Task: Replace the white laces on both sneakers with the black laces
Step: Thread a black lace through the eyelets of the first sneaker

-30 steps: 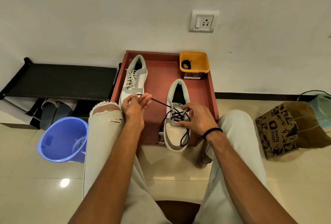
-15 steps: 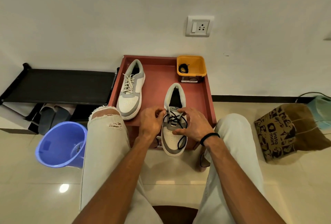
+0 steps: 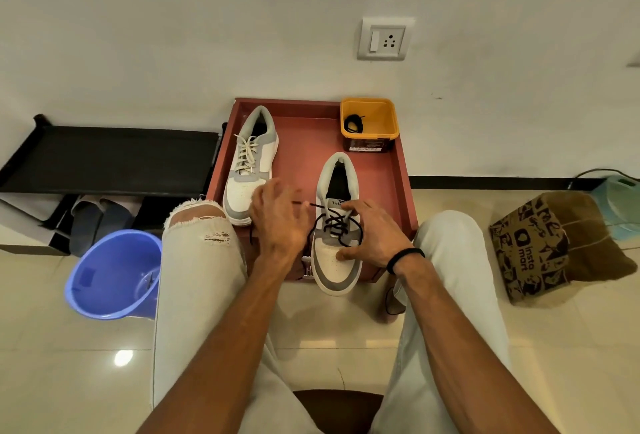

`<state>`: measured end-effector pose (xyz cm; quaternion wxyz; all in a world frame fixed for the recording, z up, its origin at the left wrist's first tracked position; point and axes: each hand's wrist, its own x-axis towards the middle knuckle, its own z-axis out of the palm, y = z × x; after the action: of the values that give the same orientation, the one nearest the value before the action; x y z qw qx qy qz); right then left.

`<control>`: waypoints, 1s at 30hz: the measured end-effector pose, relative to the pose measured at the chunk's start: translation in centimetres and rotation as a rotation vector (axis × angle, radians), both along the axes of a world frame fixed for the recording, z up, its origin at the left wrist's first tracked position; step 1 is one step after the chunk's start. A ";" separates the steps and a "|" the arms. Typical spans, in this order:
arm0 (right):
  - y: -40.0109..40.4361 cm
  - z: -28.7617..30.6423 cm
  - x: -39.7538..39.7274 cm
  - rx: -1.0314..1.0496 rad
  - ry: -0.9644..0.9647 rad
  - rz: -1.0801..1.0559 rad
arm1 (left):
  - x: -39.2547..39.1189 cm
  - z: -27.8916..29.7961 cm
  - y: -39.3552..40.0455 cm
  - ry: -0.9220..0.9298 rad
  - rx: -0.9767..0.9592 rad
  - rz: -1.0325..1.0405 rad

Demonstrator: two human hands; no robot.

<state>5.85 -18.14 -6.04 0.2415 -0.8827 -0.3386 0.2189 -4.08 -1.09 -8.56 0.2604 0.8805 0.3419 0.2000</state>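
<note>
While "Insta mart" reads on the brown paper bag | left hand pinches black lace end | right hand pinches lace on "Vel…"-tongued sneaker, red tray front edge | white-laced sneaker at left edge | coiled spare lace in orange tub, back-right corner

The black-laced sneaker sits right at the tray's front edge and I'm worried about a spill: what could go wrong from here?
1. The right sneaker has its toe past the red tray edge; a hard pull by the left hand on the black lace could tip it off.
2. The right hand covers some eyelets, so one may get skipped.
3. Slack loops may tangle.
</note>
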 end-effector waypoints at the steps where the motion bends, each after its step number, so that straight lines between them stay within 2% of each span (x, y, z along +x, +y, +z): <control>1: 0.0 0.0 0.0 0.007 -0.005 -0.001 | 0.1 -0.3 -0.3 0.049 0.050 -0.048; 4: 0.0 0.0 -0.1 0.014 -0.015 0.000 | 0.5 -1.2 -1.0 0.099 0.074 -0.113; 7: -0.1 0.0 -0.1 0.015 -0.022 -0.003 | 0.7 -1.2 -0.8 0.091 0.042 -0.086; 10: -0.1 0.0 -0.1 0.012 -0.020 -0.008 | 0.5 -0.1 -0.2 -0.027 -0.011 0.035; 13: 0.0 0.1 0.0 0.012 -0.013 -0.011 | 0.4 1.3 0.7 -0.159 -0.085 0.271; 16: 0.1 0.0 -0.1 0.015 -0.018 -0.015 | 0.1 2.1 1.2 -0.387 -0.342 0.432; 18: 0.1 0.0 -0.1 0.020 -0.016 -0.026 | 0.0 2.1 0.7 -0.374 -0.345 0.348; 21: 0.2 0.0 -0.3 0.027 -0.019 -0.037 | 0.0 1.0 -0.7 -0.149 -0.238 -0.023; 23: 0.2 0.1 -0.3 0.036 -0.024 -0.035 | 0.2 0.1 -1.3 -0.038 -0.239 -0.180; 26: 0.1 0.0 -0.3 0.042 -0.019 -0.032 | 0.3 -0.5 -1.5 -0.021 -0.230 -0.183; 30: 0.1 -0.1 -0.2 0.045 -0.018 -0.041 | 0.2 -0.1 -0.6 -0.078 -0.128 -0.013</control>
<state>5.66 -18.06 -6.15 0.2628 -0.8856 -0.3276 0.1984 -3.88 -1.66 -8.66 0.3307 0.8557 0.3380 0.2103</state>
